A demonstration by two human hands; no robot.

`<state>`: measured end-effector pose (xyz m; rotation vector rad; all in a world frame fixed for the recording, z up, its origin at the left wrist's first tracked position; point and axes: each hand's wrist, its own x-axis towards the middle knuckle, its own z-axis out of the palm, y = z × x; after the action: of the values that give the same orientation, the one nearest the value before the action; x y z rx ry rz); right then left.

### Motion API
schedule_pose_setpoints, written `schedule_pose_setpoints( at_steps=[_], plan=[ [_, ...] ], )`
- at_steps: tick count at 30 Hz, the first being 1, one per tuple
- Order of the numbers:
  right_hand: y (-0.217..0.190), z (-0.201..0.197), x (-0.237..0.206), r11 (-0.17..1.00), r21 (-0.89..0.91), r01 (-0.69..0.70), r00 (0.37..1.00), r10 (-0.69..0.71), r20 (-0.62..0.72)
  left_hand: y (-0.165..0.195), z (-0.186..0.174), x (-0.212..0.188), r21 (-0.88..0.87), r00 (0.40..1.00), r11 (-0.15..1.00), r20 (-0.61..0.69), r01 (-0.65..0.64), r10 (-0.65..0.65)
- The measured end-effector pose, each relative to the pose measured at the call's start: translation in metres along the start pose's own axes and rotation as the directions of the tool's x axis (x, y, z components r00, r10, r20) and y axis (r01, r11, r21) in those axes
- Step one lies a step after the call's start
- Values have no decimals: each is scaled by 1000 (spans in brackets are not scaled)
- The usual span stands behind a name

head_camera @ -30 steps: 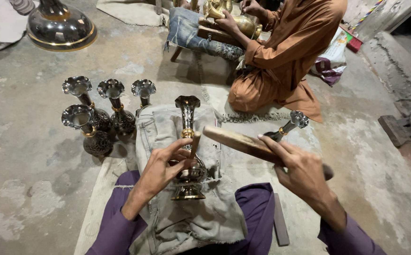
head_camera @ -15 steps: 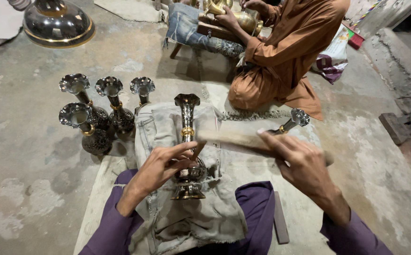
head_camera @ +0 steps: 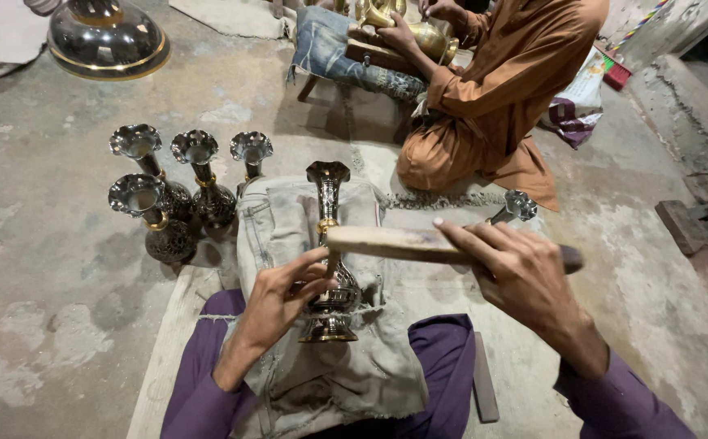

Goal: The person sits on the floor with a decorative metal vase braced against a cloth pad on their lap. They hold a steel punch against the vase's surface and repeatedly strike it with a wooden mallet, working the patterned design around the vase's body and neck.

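Observation:
A dark engraved metal vase (head_camera: 328, 244) with gold bands lies on grey denim cloth (head_camera: 289, 228) over my lap, its flared mouth pointing away from me. My left hand (head_camera: 285, 297) grips the vase's round belly and pinches a thin tool against it. My right hand (head_camera: 516, 272) holds a flat wooden mallet (head_camera: 386, 242) level, its pale end over the vase's neck just above my left fingers.
Several similar vases (head_camera: 167, 195) stand on the concrete floor at left, another vase (head_camera: 516, 206) at right. A person in orange clothes (head_camera: 500, 97) sits ahead working a brass vessel (head_camera: 427, 36) on a low stool. A large metal base (head_camera: 108, 41) is far left.
The mallet has swung down from a tilted raise to level over the vase neck. My left hand keeps its grip on the vase.

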<state>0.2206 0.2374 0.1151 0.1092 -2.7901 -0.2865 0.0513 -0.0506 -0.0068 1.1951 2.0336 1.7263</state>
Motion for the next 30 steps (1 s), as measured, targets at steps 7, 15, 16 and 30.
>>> schedule_pose_setpoints(
  at_steps=[7, 15, 16, 30],
  plan=[
    [-3, -10, 11, 990, 122, -64, 997, 57, 56, 6, -2, -1, -96, 999, 995, -31, 36, -39],
    [-13, -19, 9, 987, -36, -153, 973, 157, 167, -5, -6, 6, -106, 999, 993, -7, 47, -48],
    [-11, -15, 9, 981, 2, -193, 951, 186, 247, -7, -6, 8, -126, 999, 991, -4, 45, -46],
    [9, -12, 4, 826, 552, -113, 977, 194, -90, -10, -20, 16, -200, 981, 980, 190, 11, 28]
  ],
)
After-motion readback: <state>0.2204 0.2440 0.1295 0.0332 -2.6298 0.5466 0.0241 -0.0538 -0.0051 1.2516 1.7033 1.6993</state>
